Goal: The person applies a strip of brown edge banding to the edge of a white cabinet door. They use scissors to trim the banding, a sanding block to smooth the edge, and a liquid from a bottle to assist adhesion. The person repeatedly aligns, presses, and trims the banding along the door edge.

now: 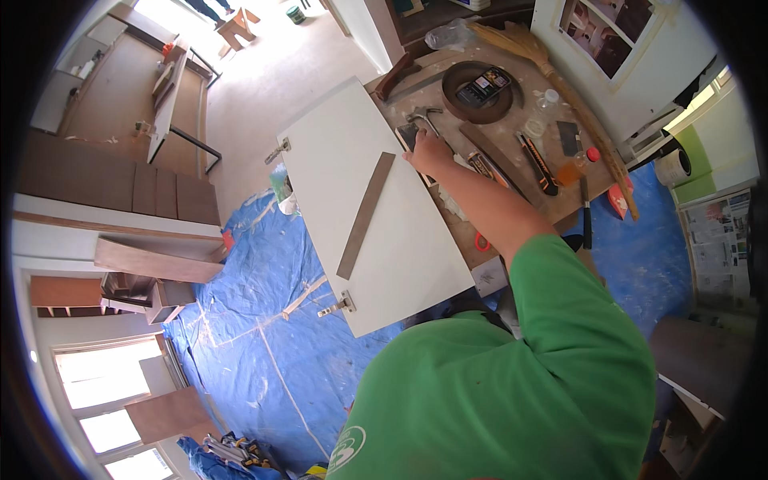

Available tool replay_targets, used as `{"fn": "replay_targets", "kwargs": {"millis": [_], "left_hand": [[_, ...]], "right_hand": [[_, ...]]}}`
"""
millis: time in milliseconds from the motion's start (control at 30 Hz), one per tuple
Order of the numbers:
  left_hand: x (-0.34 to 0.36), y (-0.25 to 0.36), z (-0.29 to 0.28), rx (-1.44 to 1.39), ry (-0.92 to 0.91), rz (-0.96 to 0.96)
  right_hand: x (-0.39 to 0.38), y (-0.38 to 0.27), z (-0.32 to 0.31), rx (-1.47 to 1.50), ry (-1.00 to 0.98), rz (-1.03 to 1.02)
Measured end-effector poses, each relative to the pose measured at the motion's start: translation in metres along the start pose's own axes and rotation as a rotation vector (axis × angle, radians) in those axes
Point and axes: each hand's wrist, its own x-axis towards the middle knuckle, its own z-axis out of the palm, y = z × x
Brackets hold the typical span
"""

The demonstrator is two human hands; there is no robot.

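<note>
My right hand (432, 154) reaches to the right edge of a white cabinet door panel (328, 144). Its fingers look closed over a dark, flat rectangular piece (406, 136); what they grip is partly hidden. Just beyond the fingertips lies a claw hammer (426, 117). A narrow brown strip (366, 216) rests slantwise on the panel. Two metal hinges, an upper hinge (278, 150) and a lower hinge (342, 304), stick out from the panel's left edge. My left hand is out of the picture.
Right of the panel, a cluttered worktop holds a roll of brown edging (456, 88), an orange-black utility knife (538, 164), a clear bottle (544, 108), an orange drink bottle (576, 166) and red-handled scissors (482, 242). A broom (552, 68) leans alongside. Blue sheeting (256, 320) covers the floor.
</note>
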Motion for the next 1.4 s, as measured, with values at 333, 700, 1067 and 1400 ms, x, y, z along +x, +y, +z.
{"fn": "replay_targets", "kwargs": {"millis": [333,700,1067,1400], "left_hand": [[-0.006,0.035,-0.010,0.013,0.038,-0.045],[-0.009,0.076,-0.060,0.025,0.125,0.040],[0.077,0.271,-0.106,0.075,0.293,0.475],[0.139,0.443,-0.061,0.527,0.140,0.659]], "right_hand": [[0.024,0.011,0.026,-0.172,0.052,0.050],[0.007,0.043,0.031,0.154,0.367,-0.262],[-0.222,0.093,0.015,0.717,-0.469,0.194],[-0.258,0.116,-0.018,0.781,-0.277,-0.112]]}}
